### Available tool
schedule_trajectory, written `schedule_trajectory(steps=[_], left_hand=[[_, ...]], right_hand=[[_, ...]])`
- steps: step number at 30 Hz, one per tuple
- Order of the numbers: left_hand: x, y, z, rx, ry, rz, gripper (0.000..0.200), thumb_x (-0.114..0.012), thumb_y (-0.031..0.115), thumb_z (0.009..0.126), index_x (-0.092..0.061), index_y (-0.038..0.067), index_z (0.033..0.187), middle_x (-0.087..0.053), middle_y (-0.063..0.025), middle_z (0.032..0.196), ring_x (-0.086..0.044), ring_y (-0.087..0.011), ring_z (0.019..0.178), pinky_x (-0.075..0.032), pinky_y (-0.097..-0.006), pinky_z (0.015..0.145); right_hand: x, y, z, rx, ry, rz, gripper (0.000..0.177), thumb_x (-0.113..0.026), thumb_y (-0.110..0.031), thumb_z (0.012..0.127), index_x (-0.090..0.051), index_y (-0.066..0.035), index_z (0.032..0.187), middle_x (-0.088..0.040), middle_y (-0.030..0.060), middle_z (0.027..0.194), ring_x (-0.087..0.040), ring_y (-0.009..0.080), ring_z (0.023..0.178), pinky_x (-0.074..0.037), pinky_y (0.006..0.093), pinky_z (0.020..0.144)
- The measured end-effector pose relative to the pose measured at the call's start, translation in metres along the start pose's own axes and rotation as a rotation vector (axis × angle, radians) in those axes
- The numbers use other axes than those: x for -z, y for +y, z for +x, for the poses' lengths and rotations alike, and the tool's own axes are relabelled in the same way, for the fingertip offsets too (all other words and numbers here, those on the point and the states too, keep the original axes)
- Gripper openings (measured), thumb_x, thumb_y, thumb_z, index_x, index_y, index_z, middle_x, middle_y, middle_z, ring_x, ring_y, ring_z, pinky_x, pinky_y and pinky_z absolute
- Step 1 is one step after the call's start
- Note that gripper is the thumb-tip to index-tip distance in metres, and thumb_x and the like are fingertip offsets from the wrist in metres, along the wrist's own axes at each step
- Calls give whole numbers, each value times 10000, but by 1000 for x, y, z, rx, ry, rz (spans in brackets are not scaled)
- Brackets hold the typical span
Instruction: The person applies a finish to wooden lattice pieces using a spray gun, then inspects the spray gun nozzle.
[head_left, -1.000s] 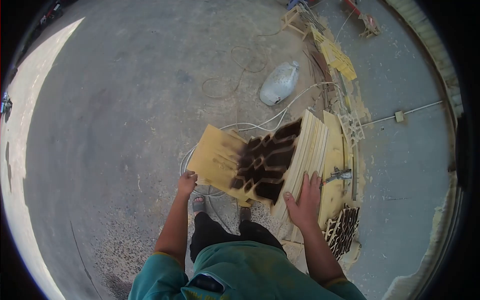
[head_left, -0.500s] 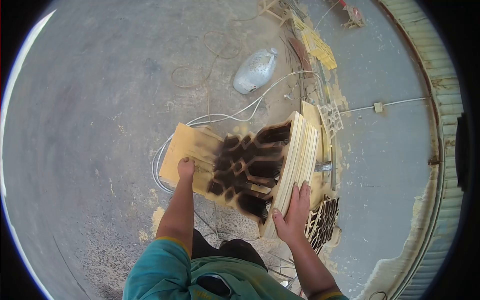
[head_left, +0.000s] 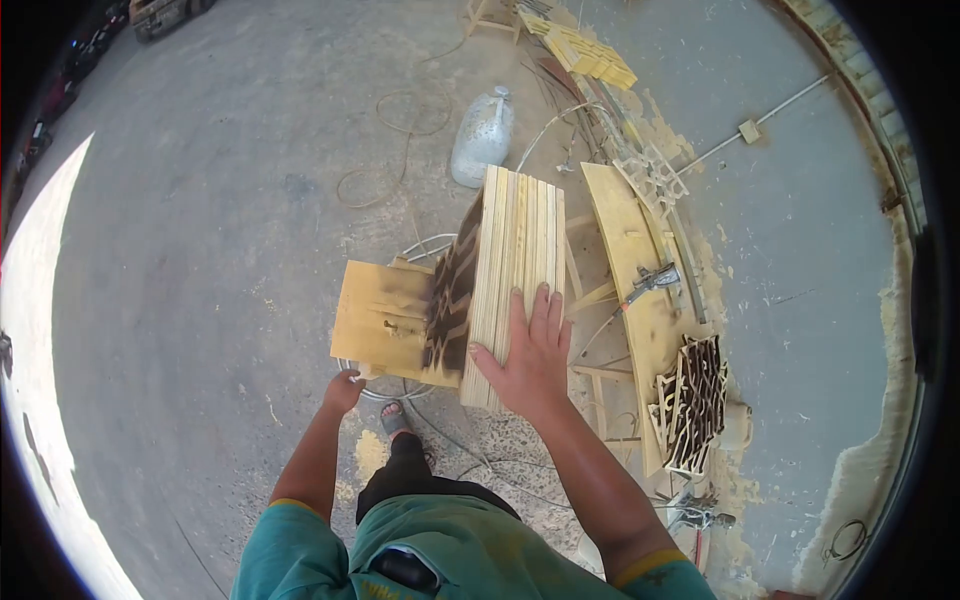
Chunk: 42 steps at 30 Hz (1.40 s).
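Note:
A thick stack of cut-out wooden panels (head_left: 515,230) stands tilted up on edge, its pale layered edges facing me. Dark brown spray-stained lattice shows on the face of the panels (head_left: 455,275). My right hand (head_left: 530,350) lies spread and flat against the layered edges. Left of the stack is a yellow-brown wooden board (head_left: 385,300) with dark overspray, which seems to be the surface under the stack. My left hand (head_left: 345,390) is closed at the board's near left corner; its fingertips are partly hidden.
A spray gun (head_left: 655,283) rests on a long plank (head_left: 622,260) to the right. Dark-stained lattice pieces (head_left: 692,405) lean near the wall. A dusty plastic bottle (head_left: 482,140) stands on the floor beyond. Hoses (head_left: 425,430) trail around the board and my foot. Yellow panels (head_left: 580,55) lie farther off.
The panel stack has tipped up, from lying slanted with its lattice face showing to standing on edge. My left hand has moved from the board's top to its near corner.

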<state>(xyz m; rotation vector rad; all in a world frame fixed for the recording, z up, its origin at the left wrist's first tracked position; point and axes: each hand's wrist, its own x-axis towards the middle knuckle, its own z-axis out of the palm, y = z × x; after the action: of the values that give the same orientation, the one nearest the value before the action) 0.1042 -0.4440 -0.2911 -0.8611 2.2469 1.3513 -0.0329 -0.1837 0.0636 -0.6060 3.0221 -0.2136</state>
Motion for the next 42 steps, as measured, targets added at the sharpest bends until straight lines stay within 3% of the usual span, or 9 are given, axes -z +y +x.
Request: schedule_trajectory(steps=[5, 7, 11, 24, 26, 27, 29, 32, 42], left_hand=[[24, -176, -163, 293, -298, 631, 385, -610, 416, 780, -707, 67, 911, -682, -182, 913, -648, -324, 923, -503, -404, 839], [24, -242, -214, 530, -456, 461, 397, -615, 403, 802, -699, 64, 992, -683, -173, 971, -674, -316, 848, -514, -403, 817], [52, -232, -264, 473, -780, 259, 351, -638, 329, 801, -681, 58, 1021, -673, -190, 998, -666, -321, 868, -513, -407, 808], [197, -244, -68, -84, -656, 724, 409, -660, 206, 761, -607, 70, 1142, -658, -199, 1040, -631, -313, 1002, -493, -399, 848], [232, -192, -60, 193, -515, 393, 473, -687, 188, 731, -575, 62, 1173, -663, -182, 1042, -644, -306, 971, -500, -370, 830], [225, -259, -24, 137, -401, 386, 419, -671, 153, 764, -577, 69, 1164, -672, -170, 973, -664, -279, 856, -526, -380, 727], [255, -247, 7, 687, -477, -282, 366, -632, 154, 833, -565, 22, 1168, -645, -164, 876, -628, -258, 678, -522, -398, 553], [253, -310, 76, 245, -410, 357, 391, -651, 260, 768, -630, 7, 1064, -665, -185, 942, -666, -247, 822, -544, -380, 687], [217, -71, 124, 114, -431, 8, 378, -645, 210, 777, -597, 14, 1097, -647, -121, 763, -609, -186, 608, -482, -300, 533]], right_hand=[[-2, 8, -7, -9, 70, 77, 855, -527, -551, 837, -246, -8, 1435, -143, 314, 1482, -80, 440, 1398, -83, 562, 1108], [-4, 9, -7, -15, 101, 133, 845, -527, -554, 833, -270, -14, 1430, -146, 298, 1489, -83, 425, 1403, -82, 552, 1113], [1, 7, -11, -70, 118, 217, 844, -590, -555, 788, -340, -33, 1401, -171, 281, 1487, -106, 400, 1404, -105, 533, 1112], [25, -54, 82, -798, -63, 152, 1183, -713, -623, 608, -155, -23, 1462, -137, 327, 1476, -106, 414, 1406, -192, 616, 1056], [23, -58, 93, -865, -111, 83, 1187, -720, -617, 603, -153, -28, 1464, -140, 327, 1475, -116, 417, 1404, -197, 618, 1054], [19, -56, 95, -882, -84, 60, 1177, -732, -597, 593, -169, -35, 1460, -185, 308, 1468, -178, 428, 1382, -213, 616, 1048], [23, -58, 97, -879, -67, 68, 1166, -744, -572, 586, -180, -38, 1455, -231, 289, 1452, -226, 431, 1358, -224, 610, 1046], [19, -65, 93, -890, 9, 31, 1110, -770, -511, 574, -236, -41, 1424, -334, 242, 1398, -326, 412, 1300, -264, 595, 1026], [17, -82, 49, -853, 178, 50, 1003, -799, -420, 586, -294, -47, 1369, -386, 212, 1329, -364, 389, 1251, -268, 544, 1020]])
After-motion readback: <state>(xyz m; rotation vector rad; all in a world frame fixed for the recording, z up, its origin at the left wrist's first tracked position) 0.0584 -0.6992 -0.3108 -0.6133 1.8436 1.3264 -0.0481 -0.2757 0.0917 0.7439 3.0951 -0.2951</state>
